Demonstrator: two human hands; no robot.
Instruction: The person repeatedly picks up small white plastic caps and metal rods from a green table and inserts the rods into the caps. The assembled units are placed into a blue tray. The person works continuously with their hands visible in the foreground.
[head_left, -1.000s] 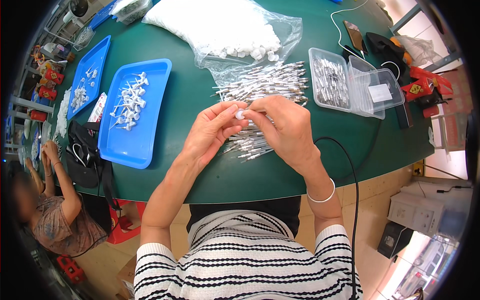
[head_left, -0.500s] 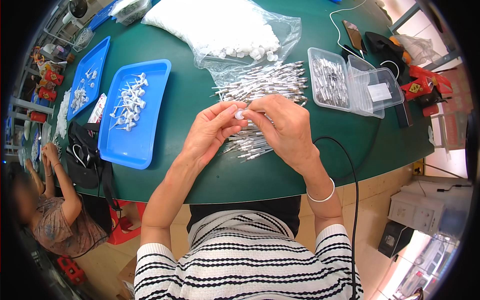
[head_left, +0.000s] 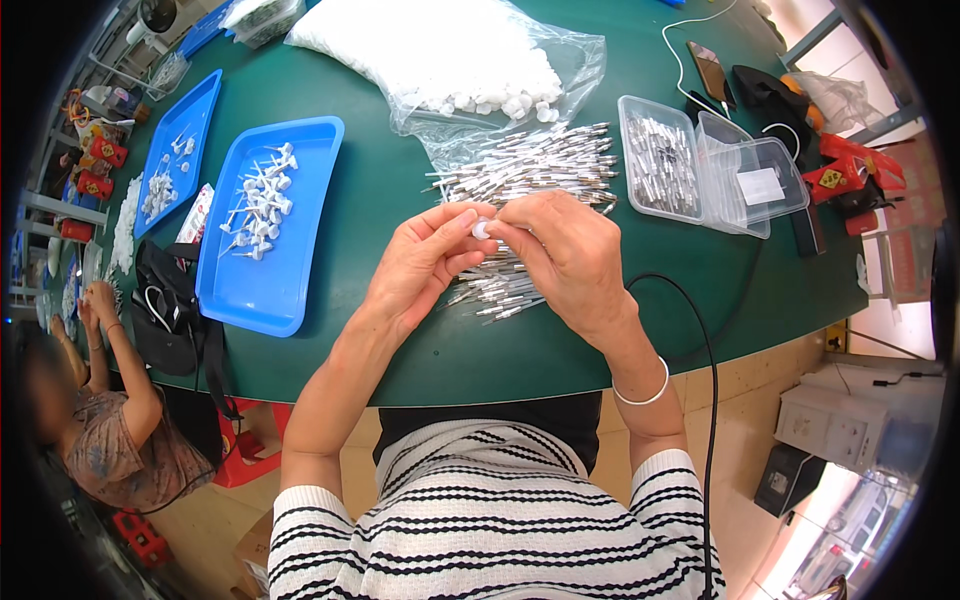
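Above a heap of thin white-and-silver rods (head_left: 525,165), my two hands meet. My left hand (head_left: 425,255) pinches a small round white cap (head_left: 481,230) between thumb and fingertips. My right hand (head_left: 565,250) is closed in a pinch at the cap's right side; its curled fingers hide whatever is between them. Beyond the rods, a clear plastic bag (head_left: 570,75) spills many more white caps (head_left: 500,98). To the left, a blue tray (head_left: 275,310) bears several white-capped rods (head_left: 262,205).
An open clear plastic box (head_left: 660,165) of rods stands to the right, with a phone (head_left: 708,70) behind it. A second blue tray (head_left: 200,110) and a black bag (head_left: 165,310) lie left. A black cable (head_left: 712,400) runs past my right arm. Another person (head_left: 130,440) works at far left.
My hands stay almost in place, with the white cap still between the fingertips. The view has shifted very slightly.
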